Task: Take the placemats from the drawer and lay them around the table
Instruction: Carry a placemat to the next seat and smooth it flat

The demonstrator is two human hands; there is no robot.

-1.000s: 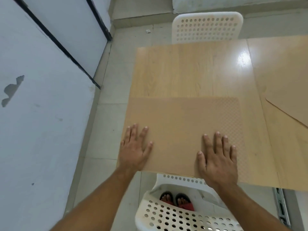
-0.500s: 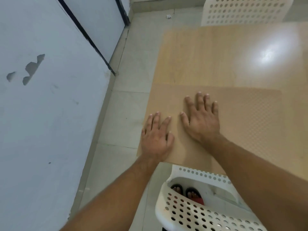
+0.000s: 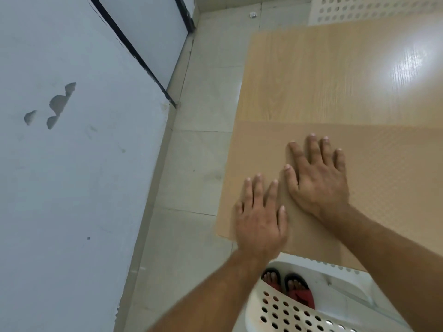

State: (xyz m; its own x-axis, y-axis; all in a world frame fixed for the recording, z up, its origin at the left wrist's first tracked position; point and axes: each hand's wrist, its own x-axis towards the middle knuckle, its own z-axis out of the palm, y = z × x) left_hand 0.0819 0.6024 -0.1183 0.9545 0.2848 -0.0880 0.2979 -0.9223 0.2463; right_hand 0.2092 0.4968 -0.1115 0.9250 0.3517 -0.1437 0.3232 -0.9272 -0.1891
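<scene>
Placemat (image 3: 388, 188): tan, with a dotted texture, lying flat at the near left corner of the pale wood counter (image 3: 323, 80).
Left hand (image 3: 259, 219): palm down on the placemat at the counter's near left corner, fingers straight and fairly close, holding nothing.
Right hand (image 3: 318, 180): flat on the placemat just beside the left hand, farther onto the counter, fingers spread wide, holding nothing.
Chair (image 3: 311, 315): white, perforated, at the counter's near edge.

I see a white perforated plastic chair (image 3: 299, 315) below, a second white perforated chair (image 3: 359, 8) beyond, pale floor tiles (image 3: 199, 164), a chipped white wall (image 3: 72, 176).
</scene>
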